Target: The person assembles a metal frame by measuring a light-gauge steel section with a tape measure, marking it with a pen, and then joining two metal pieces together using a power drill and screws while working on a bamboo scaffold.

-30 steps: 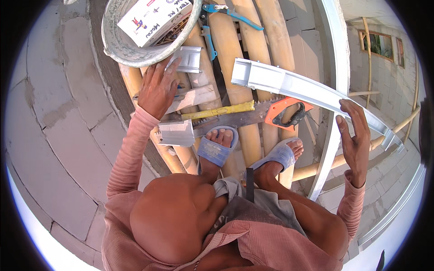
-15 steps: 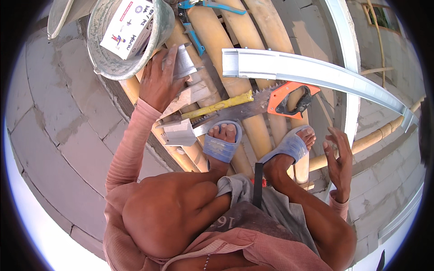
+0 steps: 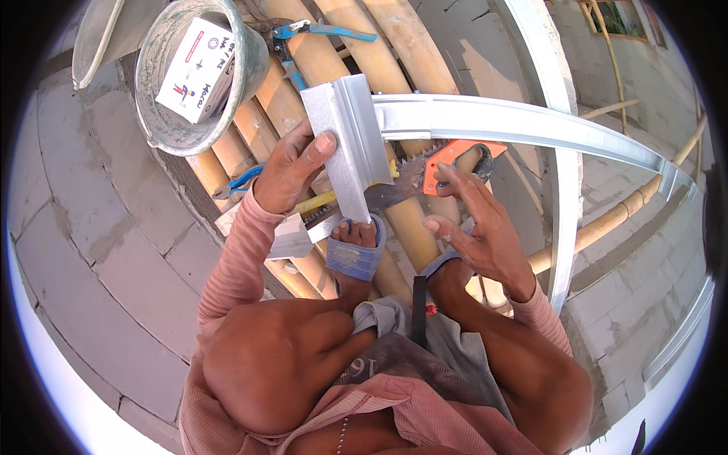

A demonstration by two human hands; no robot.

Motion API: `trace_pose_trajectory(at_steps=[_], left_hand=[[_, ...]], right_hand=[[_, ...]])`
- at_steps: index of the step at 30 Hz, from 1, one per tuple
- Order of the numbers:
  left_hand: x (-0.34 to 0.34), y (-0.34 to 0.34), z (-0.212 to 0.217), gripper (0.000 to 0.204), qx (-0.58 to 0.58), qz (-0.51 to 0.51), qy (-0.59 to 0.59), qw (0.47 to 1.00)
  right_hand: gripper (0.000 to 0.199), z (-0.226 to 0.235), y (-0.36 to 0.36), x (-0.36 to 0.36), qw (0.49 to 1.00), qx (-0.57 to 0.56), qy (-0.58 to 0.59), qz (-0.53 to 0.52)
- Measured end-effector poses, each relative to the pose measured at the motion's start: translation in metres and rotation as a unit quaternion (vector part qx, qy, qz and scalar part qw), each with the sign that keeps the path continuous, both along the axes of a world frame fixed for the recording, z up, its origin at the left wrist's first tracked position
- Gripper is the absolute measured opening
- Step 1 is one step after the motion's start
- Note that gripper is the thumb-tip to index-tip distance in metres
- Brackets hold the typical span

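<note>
The left hand (image 3: 287,176) holds a short, shiny grey metal piece (image 3: 349,148). The right hand (image 3: 489,236) is near a long, orange-handled saw (image 3: 432,173).

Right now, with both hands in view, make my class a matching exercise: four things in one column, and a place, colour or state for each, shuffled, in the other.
Column one
1. Left hand
2. White box
3. Right hand
4. Saw

Column two
A. Inside the bucket
B. Open, gripping nothing
C. Has an orange and black handle
D. Holding a short metal channel

Right pairs: 1-D, 2-A, 3-B, 4-C
</note>
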State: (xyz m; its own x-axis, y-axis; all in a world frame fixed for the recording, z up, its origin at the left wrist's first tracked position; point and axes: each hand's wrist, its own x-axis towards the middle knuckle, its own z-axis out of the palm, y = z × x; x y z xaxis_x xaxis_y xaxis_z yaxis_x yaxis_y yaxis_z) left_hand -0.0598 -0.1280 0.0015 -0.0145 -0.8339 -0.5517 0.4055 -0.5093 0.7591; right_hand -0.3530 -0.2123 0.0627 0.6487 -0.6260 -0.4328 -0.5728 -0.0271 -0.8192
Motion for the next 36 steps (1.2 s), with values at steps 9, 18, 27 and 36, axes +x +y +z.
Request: trace_pose_trajectory(at_steps=[9,18,27,36], left_hand=[[-0.025,-0.003,-0.003,0.071,0.035,0.065,0.138,0.988],[0.011,0.004,0.056,0.097,-0.125,0.094,-0.25,0.956],[0.152,-0.002,0.099,0.073,-0.111,0.153,-0.749,0.635],[0.151,0.012,0.086,0.044,-0.2,0.043,-0.841,0.501]], right_hand=[[0.057,-0.035,0.016,0.008,0.955,0.266,-0.103,-0.079],[0.051,-0.028,0.001,0.003,0.946,0.288,-0.071,-0.134],[0.051,-0.034,-0.001,-0.008,0.972,0.218,0.026,-0.077],[0.048,-0.033,0.002,-0.004,0.974,0.211,0.025,-0.075]])
